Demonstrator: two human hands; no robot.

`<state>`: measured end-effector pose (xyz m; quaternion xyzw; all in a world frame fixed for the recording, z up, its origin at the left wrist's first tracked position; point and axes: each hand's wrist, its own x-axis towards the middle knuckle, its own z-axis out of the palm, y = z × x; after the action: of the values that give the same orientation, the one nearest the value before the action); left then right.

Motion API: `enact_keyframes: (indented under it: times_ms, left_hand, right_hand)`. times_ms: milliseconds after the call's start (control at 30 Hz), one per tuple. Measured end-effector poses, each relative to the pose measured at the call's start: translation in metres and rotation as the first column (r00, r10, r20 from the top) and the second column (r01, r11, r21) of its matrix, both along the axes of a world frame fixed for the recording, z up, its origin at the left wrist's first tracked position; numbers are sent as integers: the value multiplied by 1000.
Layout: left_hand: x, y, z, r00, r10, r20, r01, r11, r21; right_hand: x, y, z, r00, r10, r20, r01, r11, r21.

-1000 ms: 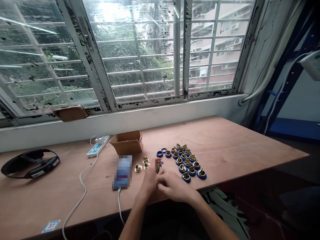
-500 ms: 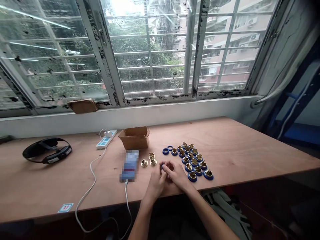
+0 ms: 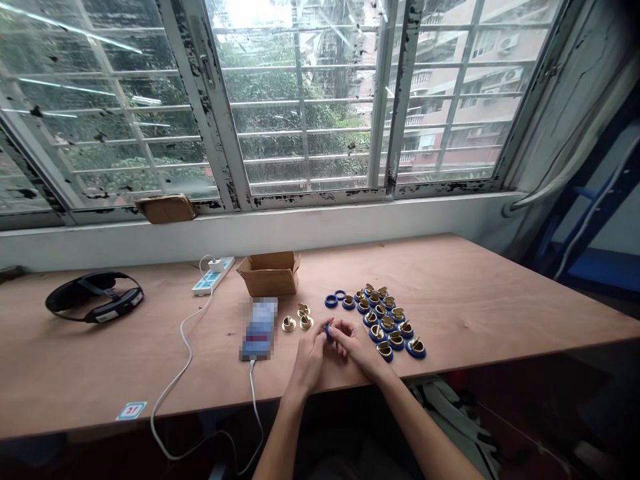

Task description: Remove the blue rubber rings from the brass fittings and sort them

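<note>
My left hand (image 3: 311,353) and my right hand (image 3: 353,345) meet near the table's front edge, both closed on one small blue ring (image 3: 329,333). Fingers cover part of it, so whether a gold piece sits inside cannot be seen. Just beyond my left hand stand three gold pieces (image 3: 289,324) without blue rings. Two bare blue rings (image 3: 331,301) lie behind my hands. Right of my right hand, several gold pieces seated in blue rings (image 3: 387,324) stand in slanting rows.
An open cardboard box (image 3: 270,283) stands behind a charging phone (image 3: 259,330). A white cable runs from the power strip (image 3: 213,277) over the front edge. A black headset (image 3: 95,298) lies at the left.
My hands have drawn slightly apart at the fingertips, and more of the blue ring between them shows. The pieces on the table have not moved.
</note>
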<state>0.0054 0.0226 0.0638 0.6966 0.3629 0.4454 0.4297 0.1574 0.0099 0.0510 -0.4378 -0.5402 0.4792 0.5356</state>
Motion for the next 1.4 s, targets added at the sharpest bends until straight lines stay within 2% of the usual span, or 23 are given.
enact_keyframes:
  times_ms: [200, 333, 567, 800, 967, 1167, 1233, 1400]
  left_hand:
    - [5, 2, -1, 1000, 8, 10, -7, 998, -70]
    - [4, 3, -4, 997, -51, 60, 58, 992, -113]
    - [1, 1, -6, 995, -74, 65, 79, 994, -79]
    - [-4, 3, -6, 994, -98, 52, 103, 991, -87]
    - [-4, 2, -1, 986, -99, 134, 121, 979, -166]
    - [-4, 1, -4, 947, -144, 286, 227, 932, -282]
    - [-5, 1, -5, 943, -142, 301, 230, 932, -279]
    - [-11, 6, -10, 962, -165, 217, 210, 955, -209]
  right_hand:
    - [-2, -7, 9, 1000, 10, 27, -11, 999, 33]
    - [-2, -7, 5, 997, -1, 77, -5, 997, 76]
    - [-3, -5, 1, 982, -50, 185, 20, 987, 161]
    - [-3, -4, -1, 978, -83, 194, 46, 981, 188]
    - [-4, -1, -4, 991, -73, 113, 50, 981, 189]
    - [-6, -1, -3, 984, -86, 156, 49, 973, 226]
    - [-6, 0, -3, 982, -89, 169, 49, 972, 230]
    - [-6, 0, -3, 969, -128, 210, 73, 965, 250]
